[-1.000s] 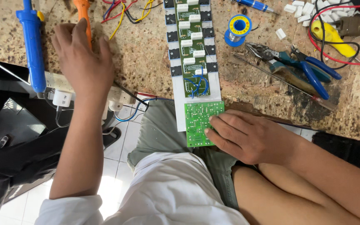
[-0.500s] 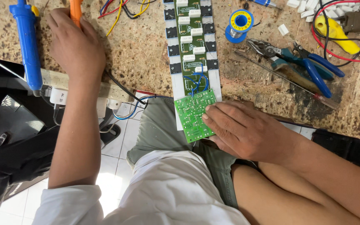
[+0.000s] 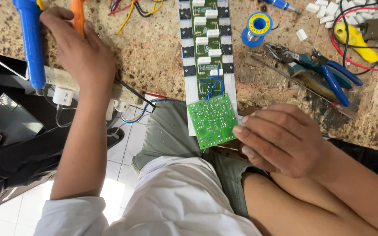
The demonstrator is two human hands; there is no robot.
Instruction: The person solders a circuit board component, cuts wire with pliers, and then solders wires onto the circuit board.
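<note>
My right hand [image 3: 281, 137] grips the right edge of a small green circuit board [image 3: 211, 121], solder side up, tilted over my lap at the counter's front edge. Blue wires tie this board to a long white strip [image 3: 206, 48] of green boards and black parts that runs away across the speckled stone counter. My left hand [image 3: 78, 49] lies on the counter at the upper left, fingers closed round an orange-handled tool [image 3: 78, 16].
A blue desoldering pump [image 3: 30, 41] lies left of my left hand. A white power strip [image 3: 62, 85] with plugs hangs at the counter edge. A solder spool [image 3: 257, 25], blue-handled pliers [image 3: 324, 72], a yellow tool [image 3: 355, 41], small white parts and coloured wires lie on the right.
My right hand has shifted from covering the small green board to holding its right edge, and the board has tilted. My left hand has closed on the orange tool.
</note>
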